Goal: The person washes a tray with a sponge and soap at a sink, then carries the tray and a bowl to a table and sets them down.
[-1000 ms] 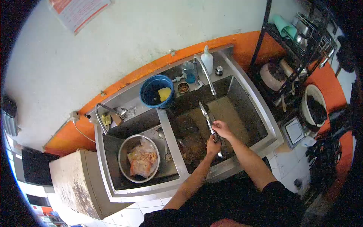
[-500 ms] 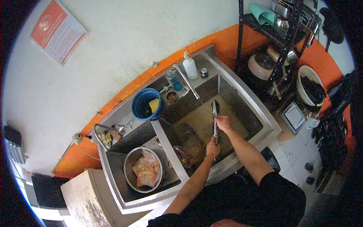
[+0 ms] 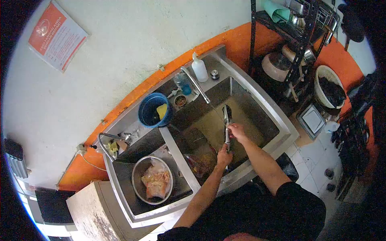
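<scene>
Both hands clamped on the metal utensil [image 3: 226,119] — left hand [image 3: 224,155] at its lower end, right hand [image 3: 237,131] midway up — over the right sink basin [image 3: 251,116], tip near the faucet [image 3: 195,83].

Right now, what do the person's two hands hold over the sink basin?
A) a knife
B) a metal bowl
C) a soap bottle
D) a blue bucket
A: the left hand grips the lower end of the knife, and the right hand holds it further up, over the sink basin near the tap.
</scene>
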`<action>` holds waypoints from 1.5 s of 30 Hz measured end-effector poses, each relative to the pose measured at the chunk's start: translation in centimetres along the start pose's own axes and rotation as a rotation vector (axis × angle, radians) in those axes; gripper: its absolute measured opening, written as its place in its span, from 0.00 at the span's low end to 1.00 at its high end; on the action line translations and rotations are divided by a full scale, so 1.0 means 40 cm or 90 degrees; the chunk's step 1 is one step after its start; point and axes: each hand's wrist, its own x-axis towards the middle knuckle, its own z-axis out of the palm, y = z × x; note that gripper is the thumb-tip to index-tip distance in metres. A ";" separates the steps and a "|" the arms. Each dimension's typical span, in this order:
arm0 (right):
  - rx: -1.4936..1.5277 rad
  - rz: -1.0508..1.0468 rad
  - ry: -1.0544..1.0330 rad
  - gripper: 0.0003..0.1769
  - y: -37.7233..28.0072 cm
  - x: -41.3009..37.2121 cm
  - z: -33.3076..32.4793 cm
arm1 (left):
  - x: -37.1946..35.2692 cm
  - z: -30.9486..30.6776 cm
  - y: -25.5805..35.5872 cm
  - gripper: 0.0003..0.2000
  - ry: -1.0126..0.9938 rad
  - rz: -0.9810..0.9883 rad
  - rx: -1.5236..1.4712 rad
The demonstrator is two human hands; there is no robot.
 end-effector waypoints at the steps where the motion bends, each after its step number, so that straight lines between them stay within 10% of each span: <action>1: 0.002 -0.001 0.000 0.11 0.000 0.003 0.005 | -0.001 0.004 -0.008 0.19 0.013 0.015 0.001; 7: -0.078 0.089 0.100 0.14 -0.007 0.035 0.016 | 0.004 -0.005 -0.006 0.19 -0.013 0.003 0.012; 12: 0.181 -0.266 0.105 0.08 0.151 0.109 0.009 | -0.001 -0.038 0.028 0.19 -0.052 -0.074 0.033; 18: -0.274 -0.060 0.047 0.12 0.125 0.081 0.005 | 0.005 -0.044 -0.023 0.19 0.036 0.001 0.025; 21: -0.236 -0.203 -0.005 0.17 0.098 0.026 0.036 | 0.010 -0.097 -0.016 0.17 0.079 -0.068 -0.020; 26: -0.411 0.062 -0.027 0.52 0.013 -0.071 -0.042 | 0.063 -0.146 -0.174 0.12 0.143 -0.048 -0.242; 30: -0.477 0.099 0.057 0.52 0.144 -0.004 -0.113 | 0.043 -0.221 -0.166 0.10 0.134 -0.026 -0.403; 35: -0.251 0.053 -0.195 0.47 0.065 -0.013 -0.240 | 0.057 -0.246 -0.168 0.13 0.095 -0.044 -0.469; 41: -0.333 0.054 0.017 0.33 -0.140 -0.164 -0.242 | 0.106 -0.160 -0.220 0.15 0.051 -0.020 -0.313; 45: -0.182 -0.090 -0.111 0.28 -0.122 -0.209 -0.250 | 0.051 -0.137 -0.048 0.28 0.209 -0.014 0.222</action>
